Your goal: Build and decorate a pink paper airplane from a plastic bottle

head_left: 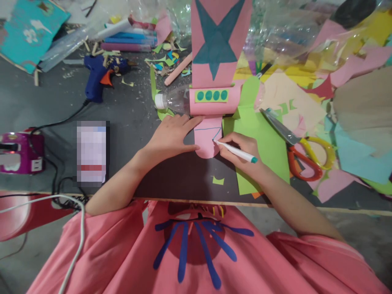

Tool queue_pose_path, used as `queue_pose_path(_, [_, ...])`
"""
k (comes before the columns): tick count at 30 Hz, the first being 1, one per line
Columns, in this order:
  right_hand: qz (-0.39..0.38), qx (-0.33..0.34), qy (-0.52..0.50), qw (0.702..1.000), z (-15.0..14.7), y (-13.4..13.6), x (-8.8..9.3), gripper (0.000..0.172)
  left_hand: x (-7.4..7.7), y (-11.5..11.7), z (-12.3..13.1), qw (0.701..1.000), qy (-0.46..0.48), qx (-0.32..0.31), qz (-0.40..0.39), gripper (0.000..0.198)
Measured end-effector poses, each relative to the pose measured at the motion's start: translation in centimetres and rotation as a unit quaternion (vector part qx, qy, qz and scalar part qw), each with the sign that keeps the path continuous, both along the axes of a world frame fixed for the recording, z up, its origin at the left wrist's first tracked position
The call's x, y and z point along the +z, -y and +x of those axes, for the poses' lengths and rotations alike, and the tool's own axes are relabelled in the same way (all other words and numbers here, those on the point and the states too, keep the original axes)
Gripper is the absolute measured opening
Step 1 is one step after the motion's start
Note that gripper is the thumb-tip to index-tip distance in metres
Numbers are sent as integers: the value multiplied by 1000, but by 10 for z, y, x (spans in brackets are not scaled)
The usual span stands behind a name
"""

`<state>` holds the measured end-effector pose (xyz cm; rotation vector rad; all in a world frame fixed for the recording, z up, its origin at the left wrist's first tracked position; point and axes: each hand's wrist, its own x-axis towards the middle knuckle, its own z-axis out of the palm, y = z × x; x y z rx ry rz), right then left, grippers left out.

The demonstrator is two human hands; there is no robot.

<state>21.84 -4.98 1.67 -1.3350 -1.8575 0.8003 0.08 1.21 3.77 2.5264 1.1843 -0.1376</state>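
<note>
My right hand [241,151] pinches a white marker with a teal end [237,151], its tip on a pink paper flap [205,149] with a rounded bottom. Dark teal lines run across the flap and slant down to the tip. With fingers spread, my left hand [173,134] rests flat at the flap's left edge. Above it lies a clear plastic bottle [177,100] with a white cap, wrapped in pink paper [214,108] that bears a green strip [211,96] with teal dots. A pink panel with a dark teal star [214,41] extends from the bottle's far side.
Scissors [294,143] with orange and yellow handles lie right, beside green paper [263,151] and coloured scraps. At left are a blue glue gun [96,75] with its cord, a phone [92,153] and a purple box [23,153]. Markers [128,41] lie behind.
</note>
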Motion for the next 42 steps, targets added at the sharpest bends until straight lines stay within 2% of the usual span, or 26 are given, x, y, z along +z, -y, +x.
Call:
queue_pose_path(14, [72,51,24,996,-11,5,1,7,-1,1,0,1000,8,1,-4,72])
queue_pose_path(24, [72,87,17,993,-15,10,-2,4,-1,1,-1,1000,8,3,-2,68])
queue_pose_path(32, [96,80,27,992,-20,12,-5,6,0,1,0,1000,9,2,-5,68])
queue_pose_path(42, [95,104,35,989,-23,13,-3,6,0,1,-1,1000,12,4,-8,68])
